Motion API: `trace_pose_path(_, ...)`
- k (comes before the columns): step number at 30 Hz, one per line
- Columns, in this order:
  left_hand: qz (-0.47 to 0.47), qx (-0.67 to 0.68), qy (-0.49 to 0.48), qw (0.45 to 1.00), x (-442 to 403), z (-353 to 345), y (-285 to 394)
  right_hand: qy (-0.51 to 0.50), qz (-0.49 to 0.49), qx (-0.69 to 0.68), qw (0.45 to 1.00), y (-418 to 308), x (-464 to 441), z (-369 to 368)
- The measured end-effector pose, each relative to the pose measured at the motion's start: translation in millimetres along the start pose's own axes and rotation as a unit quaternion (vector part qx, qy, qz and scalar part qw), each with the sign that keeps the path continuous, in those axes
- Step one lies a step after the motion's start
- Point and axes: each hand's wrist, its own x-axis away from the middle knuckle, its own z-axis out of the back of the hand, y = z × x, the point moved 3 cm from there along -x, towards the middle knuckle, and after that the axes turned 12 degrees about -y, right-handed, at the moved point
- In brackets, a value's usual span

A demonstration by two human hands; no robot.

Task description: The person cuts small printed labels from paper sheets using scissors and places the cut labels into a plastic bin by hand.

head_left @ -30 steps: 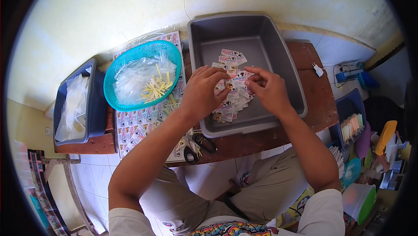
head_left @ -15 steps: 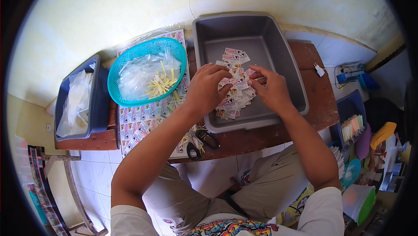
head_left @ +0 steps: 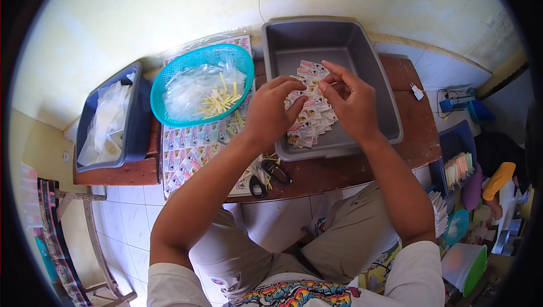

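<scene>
Small printed paper labels (head_left: pixel 308 125) lie in a loose, overlapping pile inside a grey plastic tub (head_left: pixel 373 52). Over the left part of this pile is my left hand (head_left: pixel 272 108), its fingers curved and the thumb apart from them. My right hand (head_left: pixel 355 103) hovers over the pile's right side, index finger raised and thumb apart from it. I make out no label gripped in either hand, though the palms are hidden. Black-handled scissors (head_left: pixel 275 171) rest near the table's front edge, below my left forearm.
Left of the tub, a turquoise basket (head_left: pixel 158 100) holds clear plastic bags and yellow strips, standing on printed label sheets (head_left: pixel 184 148). A dark blue bin (head_left: pixel 133 131) with plastic bags is farther left. A white charger (head_left: pixel 417 92) lies at right. Another person's hand (head_left: pixel 494 208) shows at far right.
The view has shifted, so the table things appear slightly farther right. My right hand has risen toward the back of the pile, its index finger lifting. My left hand stays over the labels.
</scene>
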Motion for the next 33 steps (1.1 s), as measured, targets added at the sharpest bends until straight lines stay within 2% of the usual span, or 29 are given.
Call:
trace_pose_path(3, 0.014, -0.012, 0.032, 0.999, 10.6, 24.4, 12.7, 0.012, 0.034, -0.019, 0.999, -14.5, -2.3, -13.6)
trace_pose_path(6, 0.072, 0.024, 0.048, 0.996, 33.9, 49.0, 21.0, -0.02, 0.039, -0.048, 0.998, -33.0, -0.1, -29.6)
trace_pose_path(11, 0.066, -0.016, 0.11, 0.992, 75.7, 91.4, 19.6, -0.096, 0.039, -0.121, 0.987, -68.2, 6.7, -63.0)
trace_pose_path(15, 0.111, -0.001, 0.09, 0.99, 106.2, 115.9, 10.9, -0.132, 0.076, -0.129, 0.98, -85.0, 9.7, -92.9)
trace_pose_path(17, 0.113, -0.017, 0.096, 0.989, 122.7, 122.5, 3.4, -0.181, 0.074, -0.105, 0.975, -91.8, 10.3, -106.9)
trace_pose_path(21, 0.139, -0.023, 0.146, 0.979, 157.5, 129.1, -14.3, -0.172, 0.103, -0.102, 0.974, -89.6, 10.4, -137.3)
trace_pose_path(23, 0.183, -0.039, 0.126, 0.974, 171.3, 130.3, -23.8, -0.181, 0.08, -0.092, 0.976, -90.0, 11.4, -149.7)
trace_pose_path(28, 0.191, -0.037, 0.137, 0.971, 202.9, 139.3, -43.0, -0.227, 0.061, -0.04, 0.971, -97.8, 17.6, -184.5)
trace_pose_path(33, 0.207, -0.075, 0.085, 0.972, 239.6, 142.8, -59.9, -0.312, 0.055, 0.001, 0.948, -83.4, 27.0, -229.1)
